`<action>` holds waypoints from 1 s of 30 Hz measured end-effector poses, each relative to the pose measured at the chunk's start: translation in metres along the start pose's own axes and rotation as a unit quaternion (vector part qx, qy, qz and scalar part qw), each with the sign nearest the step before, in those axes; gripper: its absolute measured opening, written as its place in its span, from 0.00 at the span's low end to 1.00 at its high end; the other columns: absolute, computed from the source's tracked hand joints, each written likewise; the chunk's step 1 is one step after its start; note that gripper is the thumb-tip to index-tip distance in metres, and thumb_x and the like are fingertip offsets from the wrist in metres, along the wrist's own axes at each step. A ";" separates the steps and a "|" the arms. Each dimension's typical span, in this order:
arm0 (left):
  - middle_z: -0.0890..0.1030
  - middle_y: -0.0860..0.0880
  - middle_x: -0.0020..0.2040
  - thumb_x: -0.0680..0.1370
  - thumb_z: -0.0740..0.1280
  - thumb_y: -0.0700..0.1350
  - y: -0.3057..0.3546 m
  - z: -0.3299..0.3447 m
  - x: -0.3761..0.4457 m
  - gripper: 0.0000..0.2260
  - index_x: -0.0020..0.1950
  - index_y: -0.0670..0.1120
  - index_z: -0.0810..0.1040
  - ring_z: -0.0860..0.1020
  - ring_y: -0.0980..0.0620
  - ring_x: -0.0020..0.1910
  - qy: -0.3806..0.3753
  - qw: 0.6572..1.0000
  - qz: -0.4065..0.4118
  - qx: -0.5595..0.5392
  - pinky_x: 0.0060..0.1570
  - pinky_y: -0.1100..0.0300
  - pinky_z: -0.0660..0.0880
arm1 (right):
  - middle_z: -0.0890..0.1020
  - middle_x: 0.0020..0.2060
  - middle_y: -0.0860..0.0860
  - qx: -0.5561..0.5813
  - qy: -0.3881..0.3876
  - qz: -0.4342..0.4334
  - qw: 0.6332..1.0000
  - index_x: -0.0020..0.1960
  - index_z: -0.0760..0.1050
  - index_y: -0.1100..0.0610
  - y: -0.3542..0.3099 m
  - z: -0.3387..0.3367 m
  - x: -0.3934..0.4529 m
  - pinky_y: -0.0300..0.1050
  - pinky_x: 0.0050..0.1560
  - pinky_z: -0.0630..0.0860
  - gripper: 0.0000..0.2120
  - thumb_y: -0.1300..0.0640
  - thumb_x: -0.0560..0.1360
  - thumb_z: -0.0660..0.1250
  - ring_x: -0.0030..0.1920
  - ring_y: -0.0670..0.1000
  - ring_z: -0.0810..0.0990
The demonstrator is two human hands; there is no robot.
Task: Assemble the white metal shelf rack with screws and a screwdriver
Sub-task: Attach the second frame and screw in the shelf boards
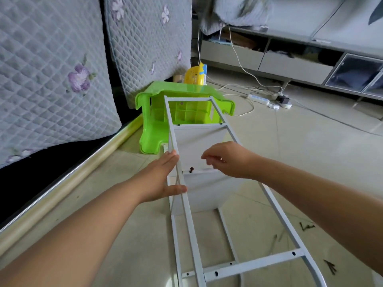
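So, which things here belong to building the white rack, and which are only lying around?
Belong to the job:
white rack frame
white shelf panel
dark screw in the crossbar
loose dark screws on the floor
left hand, steadying the frame rail
right hand, reaching over the panel

Just lying about:
green plastic stool
yellow basket
power strip
quilted cushions

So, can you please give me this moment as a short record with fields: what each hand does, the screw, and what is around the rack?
left hand: open, straight fingers and thumb against the left rail of the white rack frame
right hand: above the white shelf panel, fingers curled; holding anything: cannot tell
screw: dark, standing in the crossbar between the hands
green plastic stool: on its side at the frame's far end
loose screws: on the floor, right
screwdriver: not visible
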State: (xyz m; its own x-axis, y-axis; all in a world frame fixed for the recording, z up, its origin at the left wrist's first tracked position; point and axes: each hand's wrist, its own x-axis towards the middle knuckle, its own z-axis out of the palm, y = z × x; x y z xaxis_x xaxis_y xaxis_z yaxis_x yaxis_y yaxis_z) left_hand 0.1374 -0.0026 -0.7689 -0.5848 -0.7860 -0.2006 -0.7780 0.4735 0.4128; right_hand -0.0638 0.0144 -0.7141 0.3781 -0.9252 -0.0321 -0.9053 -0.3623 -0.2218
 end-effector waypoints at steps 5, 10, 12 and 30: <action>0.42 0.51 0.77 0.64 0.50 0.74 0.024 -0.011 0.002 0.49 0.77 0.45 0.45 0.38 0.61 0.72 0.018 0.999 -0.013 0.045 0.71 0.61 0.42 | 0.79 0.54 0.57 0.002 0.049 0.114 0.992 0.58 0.77 0.63 0.065 -0.001 -0.061 0.30 0.45 0.59 0.13 0.65 0.77 0.59 0.54 0.55 0.76; 0.44 0.50 0.77 0.72 0.38 0.61 0.107 0.017 0.032 0.36 0.77 0.45 0.46 0.41 0.55 0.75 0.060 0.989 0.074 0.117 0.71 0.60 0.43 | 0.77 0.59 0.53 0.012 -0.011 0.267 0.964 0.61 0.76 0.59 0.133 0.038 -0.134 0.36 0.56 0.66 0.15 0.61 0.78 0.56 0.59 0.52 0.75; 0.45 0.48 0.77 0.80 0.42 0.57 0.139 0.037 0.054 0.28 0.77 0.44 0.47 0.43 0.54 0.76 0.064 0.986 0.086 0.128 0.71 0.58 0.44 | 0.77 0.60 0.53 0.007 -0.078 0.306 0.949 0.61 0.75 0.58 0.153 0.066 -0.155 0.41 0.58 0.69 0.15 0.60 0.78 0.55 0.59 0.53 0.75; 0.65 0.37 0.71 0.71 0.39 0.54 0.156 0.080 0.087 0.37 0.70 0.33 0.64 0.61 0.42 0.72 0.175 0.972 0.077 0.138 0.70 0.51 0.55 | 0.67 0.57 0.60 0.165 -0.138 0.459 0.862 0.60 0.65 0.62 0.143 0.258 -0.190 0.46 0.51 0.71 0.14 0.63 0.76 0.55 0.55 0.59 0.75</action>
State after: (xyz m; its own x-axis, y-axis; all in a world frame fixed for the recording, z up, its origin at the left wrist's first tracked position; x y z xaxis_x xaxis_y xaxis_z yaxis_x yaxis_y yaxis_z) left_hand -0.0536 0.0345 -0.7927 -0.6232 -0.7613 0.1789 -0.7475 0.6471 0.1501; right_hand -0.2152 0.1677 -0.9916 -0.3953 -0.7265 -0.5620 -0.7603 0.6021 -0.2436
